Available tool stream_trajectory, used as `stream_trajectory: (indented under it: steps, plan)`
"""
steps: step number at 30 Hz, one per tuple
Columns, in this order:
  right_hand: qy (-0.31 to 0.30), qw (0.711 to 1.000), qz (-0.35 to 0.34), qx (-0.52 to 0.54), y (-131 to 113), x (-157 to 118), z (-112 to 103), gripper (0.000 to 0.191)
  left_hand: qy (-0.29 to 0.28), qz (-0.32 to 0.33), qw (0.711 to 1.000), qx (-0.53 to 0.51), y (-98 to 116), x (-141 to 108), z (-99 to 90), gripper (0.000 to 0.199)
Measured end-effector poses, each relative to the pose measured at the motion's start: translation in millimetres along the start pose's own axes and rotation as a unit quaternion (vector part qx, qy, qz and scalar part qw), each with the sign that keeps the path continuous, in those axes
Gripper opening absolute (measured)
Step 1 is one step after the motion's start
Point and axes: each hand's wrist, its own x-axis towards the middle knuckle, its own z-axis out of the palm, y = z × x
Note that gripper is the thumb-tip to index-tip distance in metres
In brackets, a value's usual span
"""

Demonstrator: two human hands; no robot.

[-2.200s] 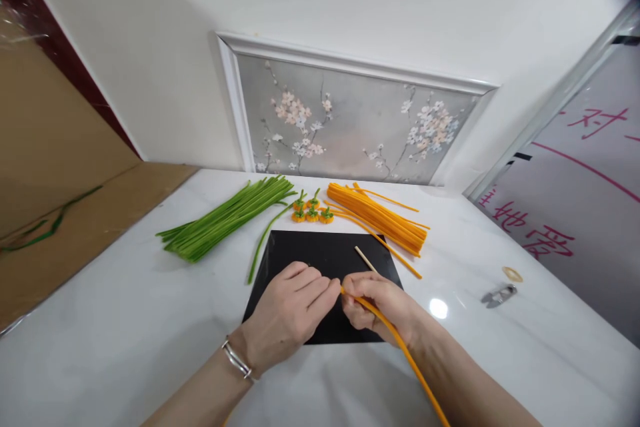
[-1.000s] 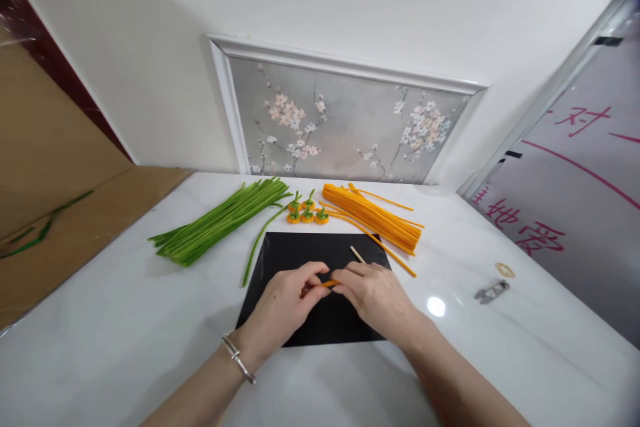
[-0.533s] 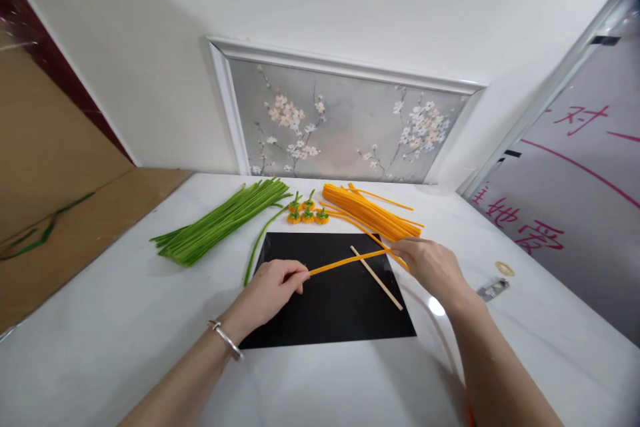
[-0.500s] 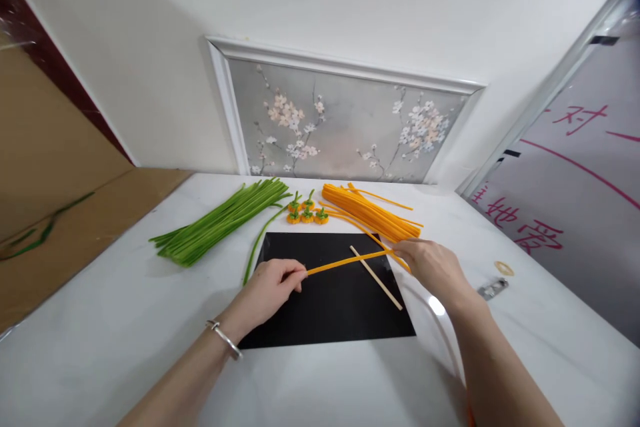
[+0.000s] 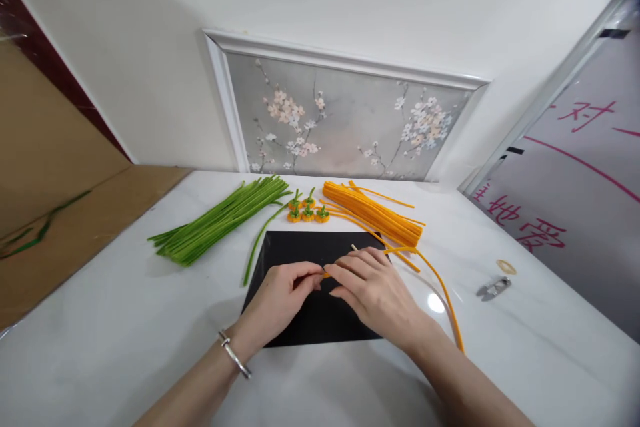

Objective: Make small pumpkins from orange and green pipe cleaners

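Observation:
Over a black mat, my two hands meet at the end of an orange pipe cleaner. My left hand pinches that end between thumb and fingertips. My right hand is closed on the same strand just beside it, fingers bent; a short orange bit shows between the fingertips. From behind my right hand the strand runs out, bends and drops toward the front right. A thin wooden stick lies on the mat, mostly hidden under my right hand.
Behind the mat sit several small orange-and-green pipe cleaner pieces, between a green pipe cleaner bundle and an orange one. A loose green strand lies left. Thread snips and a rubber band lie right.
My right hand has moved left, from the mat's right edge up to my left hand. The stretched orange strand between the hands has shortened to a small bit. The stick is now mostly covered.

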Motion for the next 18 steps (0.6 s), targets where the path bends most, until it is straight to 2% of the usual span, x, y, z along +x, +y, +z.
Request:
stream_trajectory:
  steps: [5,10,15,18]
  plan:
    - [-0.009,1.000,0.011,0.005,7,-3,9,0.017,-0.005,-0.009,1.000,-0.018,2,-2,3.4,0.025]
    - [0.006,1.000,0.008,-0.013,11,-5,13,0.021,-0.007,-0.041,0.996,-0.081,8,-2,4.0,0.023]
    - [-0.001,0.999,0.030,-0.023,15,-7,10,0.026,0.058,-0.088,0.980,-0.169,12,0,0.9,0.025]
    - [0.006,0.997,0.067,-0.035,19,-7,7,0.024,0.102,-0.107,0.963,-0.223,13,1,-1.8,0.028]
